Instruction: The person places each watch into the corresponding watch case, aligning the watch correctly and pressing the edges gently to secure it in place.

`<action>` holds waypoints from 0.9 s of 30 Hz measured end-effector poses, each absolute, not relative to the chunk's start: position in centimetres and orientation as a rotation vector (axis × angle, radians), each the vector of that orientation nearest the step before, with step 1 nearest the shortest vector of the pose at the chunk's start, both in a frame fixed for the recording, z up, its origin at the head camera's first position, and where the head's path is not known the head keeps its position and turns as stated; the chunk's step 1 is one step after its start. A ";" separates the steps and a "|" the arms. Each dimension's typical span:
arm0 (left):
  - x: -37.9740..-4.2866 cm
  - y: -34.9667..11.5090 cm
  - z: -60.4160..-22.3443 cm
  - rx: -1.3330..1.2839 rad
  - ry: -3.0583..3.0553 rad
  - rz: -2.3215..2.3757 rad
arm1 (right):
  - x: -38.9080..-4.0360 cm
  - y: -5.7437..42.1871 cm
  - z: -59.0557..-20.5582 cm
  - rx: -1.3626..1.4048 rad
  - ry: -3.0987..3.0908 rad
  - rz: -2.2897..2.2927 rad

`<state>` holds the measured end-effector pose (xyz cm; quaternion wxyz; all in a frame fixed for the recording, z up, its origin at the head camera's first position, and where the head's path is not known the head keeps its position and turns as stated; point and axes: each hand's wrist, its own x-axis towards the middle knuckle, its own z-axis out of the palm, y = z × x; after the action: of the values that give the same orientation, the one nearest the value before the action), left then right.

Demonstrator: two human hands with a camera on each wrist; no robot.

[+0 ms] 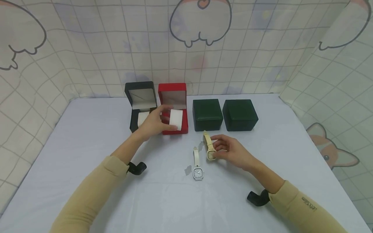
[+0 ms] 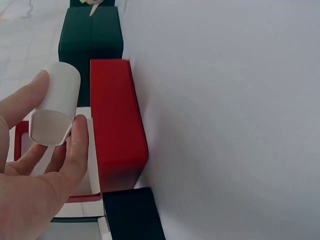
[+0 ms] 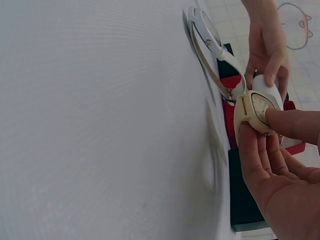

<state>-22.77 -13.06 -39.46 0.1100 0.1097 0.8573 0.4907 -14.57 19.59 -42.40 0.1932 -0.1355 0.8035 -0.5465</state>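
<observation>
My left hand (image 1: 153, 122) pinches a white watch cushion (image 1: 176, 119) between thumb and fingers, at the opened red watch box (image 1: 173, 87). In the left wrist view the cushion (image 2: 61, 89) shows as a hollow tube, lifted above the red box (image 2: 116, 120). My right hand (image 1: 233, 151) pinches a cream wristwatch (image 1: 209, 144) by its case. In the right wrist view the thumb lies over the face of this cream watch (image 3: 260, 106). Just left of it, a white wristwatch (image 1: 198, 173) lies on the table, face up in the head view.
An opened black watch box (image 1: 140, 86) with a white cushion (image 1: 142, 118) stands left of the red one. Two closed green boxes (image 1: 207, 113) (image 1: 240, 114) stand to the right. A patterned cloth wall (image 1: 163, 64) rises behind the white table (image 1: 163, 200).
</observation>
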 end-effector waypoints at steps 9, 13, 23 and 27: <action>-21.2 -12.4 -39.9 0.340 2.511 1.488 | -14.6 19.3 -42.0 -0.381 2.266 -1.540; -20.6 -11.9 -40.1 0.322 2.515 1.492 | -14.6 19.2 -41.8 -0.376 2.282 -1.534; -19.3 -11.1 -40.3 0.318 2.526 1.496 | -14.9 18.9 -41.2 -0.404 2.284 -1.580; -19.0 -10.9 -40.2 0.311 2.524 1.517 | -15.0 18.8 -41.0 -0.400 2.297 -1.576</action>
<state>-18.96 -10.88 -40.21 0.0901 0.1045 0.8490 0.5101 -15.00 18.75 -41.04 0.1626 -0.1403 0.8053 -0.5525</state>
